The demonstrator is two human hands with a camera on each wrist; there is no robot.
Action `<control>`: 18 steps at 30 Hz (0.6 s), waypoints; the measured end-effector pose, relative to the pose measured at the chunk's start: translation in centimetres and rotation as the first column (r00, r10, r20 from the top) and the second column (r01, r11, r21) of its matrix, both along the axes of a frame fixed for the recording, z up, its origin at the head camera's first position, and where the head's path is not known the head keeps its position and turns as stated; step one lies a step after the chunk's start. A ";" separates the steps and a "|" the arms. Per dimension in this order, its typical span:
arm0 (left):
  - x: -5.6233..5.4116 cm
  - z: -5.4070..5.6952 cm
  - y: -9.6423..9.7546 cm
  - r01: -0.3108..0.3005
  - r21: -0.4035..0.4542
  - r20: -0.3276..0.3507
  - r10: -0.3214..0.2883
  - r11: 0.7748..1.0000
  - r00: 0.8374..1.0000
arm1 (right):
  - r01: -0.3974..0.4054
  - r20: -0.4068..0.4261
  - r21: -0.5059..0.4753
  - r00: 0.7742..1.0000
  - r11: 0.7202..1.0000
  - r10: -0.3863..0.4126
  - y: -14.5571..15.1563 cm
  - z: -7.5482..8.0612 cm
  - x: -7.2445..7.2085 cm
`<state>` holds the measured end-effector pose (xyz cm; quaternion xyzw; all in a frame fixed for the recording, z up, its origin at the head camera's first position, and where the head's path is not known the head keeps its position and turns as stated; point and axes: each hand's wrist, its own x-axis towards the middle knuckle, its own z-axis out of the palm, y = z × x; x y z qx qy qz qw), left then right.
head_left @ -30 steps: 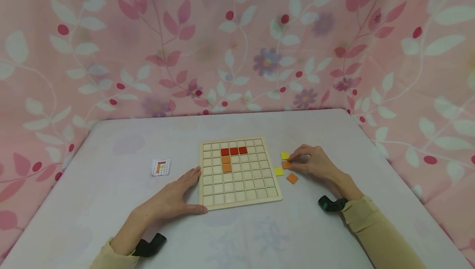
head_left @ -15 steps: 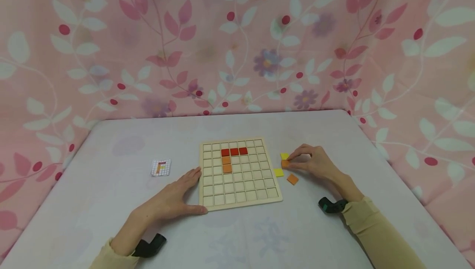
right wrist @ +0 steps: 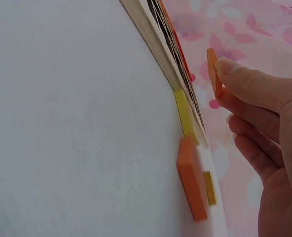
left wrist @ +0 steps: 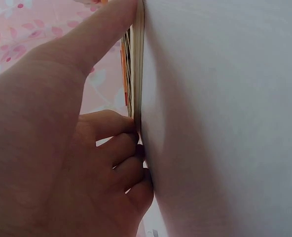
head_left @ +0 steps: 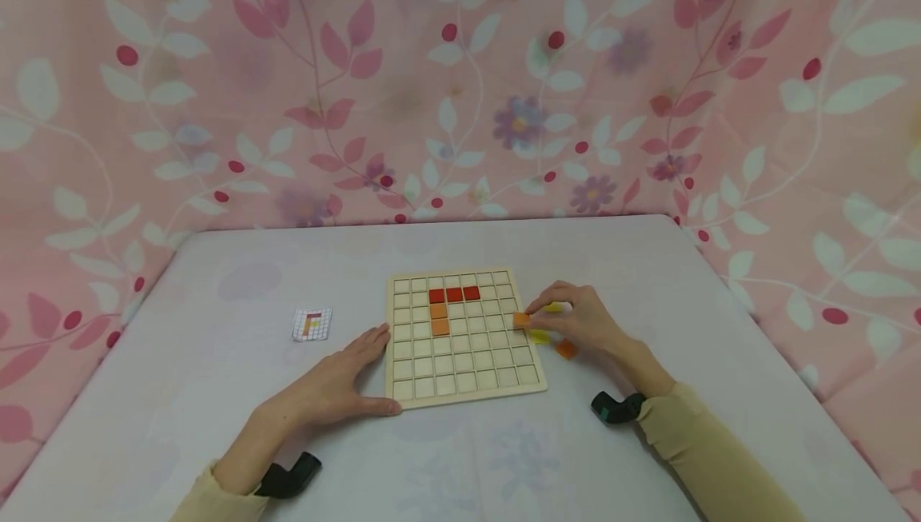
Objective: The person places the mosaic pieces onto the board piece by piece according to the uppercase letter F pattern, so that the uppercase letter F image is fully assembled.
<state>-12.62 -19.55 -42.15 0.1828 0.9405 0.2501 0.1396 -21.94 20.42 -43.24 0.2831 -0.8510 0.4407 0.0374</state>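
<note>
A wooden grid board point(head_left: 467, 362) lies mid-table. Three red tiles point(head_left: 454, 295) form a row in its upper part, with two orange tiles point(head_left: 440, 327) below the leftmost. My right hand point(head_left: 583, 320) pinches another orange tile point(head_left: 521, 320) between thumb and fingertip over the board's right edge; the right wrist view has this held tile point(right wrist: 212, 74) raised off the table. My left hand point(head_left: 324, 386) touches the board's left edge with its fingers, its thumb at the near-left corner. In the left wrist view the left thumb point(left wrist: 94, 39) stretches along the board's edge.
Right of the board lie a loose orange tile point(head_left: 567, 349), a yellow tile point(head_left: 540, 337) against the edge, and another yellow tile point(head_left: 553, 308) partly behind my right hand. A small gridded pattern card point(head_left: 312, 324) lies to the left. Floral cloth point(head_left: 403, 90) hangs behind.
My right hand has picked up the orange tile from beside the board and carried it left to the board's right edge. The left hand and the board stay put.
</note>
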 end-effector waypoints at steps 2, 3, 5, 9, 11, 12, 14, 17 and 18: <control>0.0 0.0 0.0 0.001 -0.001 -0.001 -0.001 1.000 1.000 | -0.018 -0.005 -0.011 1.000 1.000 0.018 -1.0 0.0 0.0; 0.0 -0.1 0.0 0.000 -0.003 0.000 0.000 1.000 1.000 | -0.025 -0.013 -0.009 1.000 1.000 0.025 -1.5 0.0 0.1; 0.0 -0.1 0.1 -0.003 -0.004 0.001 0.003 1.000 1.000 | -0.035 -0.019 -0.009 0.999 0.999 0.034 -2.7 0.0 0.1; 0.0 0.0 0.1 -0.013 -0.003 0.010 0.013 1.000 1.000 | -0.068 -0.025 -0.015 0.997 0.998 0.068 -5.0 -0.1 0.2; 0.0 0.0 0.1 -0.016 -0.002 0.014 0.016 1.000 1.000 | -0.102 -0.048 -0.029 0.994 0.994 0.101 -6.1 -0.2 0.1; 0.1 0.0 0.1 -0.016 -0.002 0.017 0.016 1.000 1.000 | -0.119 -0.069 -0.033 0.991 0.992 0.116 -6.7 -0.2 0.1; 0.1 0.0 0.2 -0.016 0.000 0.023 0.016 1.000 1.000 | -0.155 -0.104 -0.053 0.983 0.987 0.149 -7.7 -0.2 0.0; 0.1 0.1 0.2 -0.014 0.000 0.025 0.014 1.000 1.000 | -0.186 -0.145 -0.059 0.974 0.981 0.176 -9.0 -0.1 -0.1; 0.1 0.1 0.2 -0.014 -0.001 0.025 0.014 1.000 1.000 | -0.192 -0.145 -0.057 0.972 0.980 0.182 -9.4 -0.1 0.0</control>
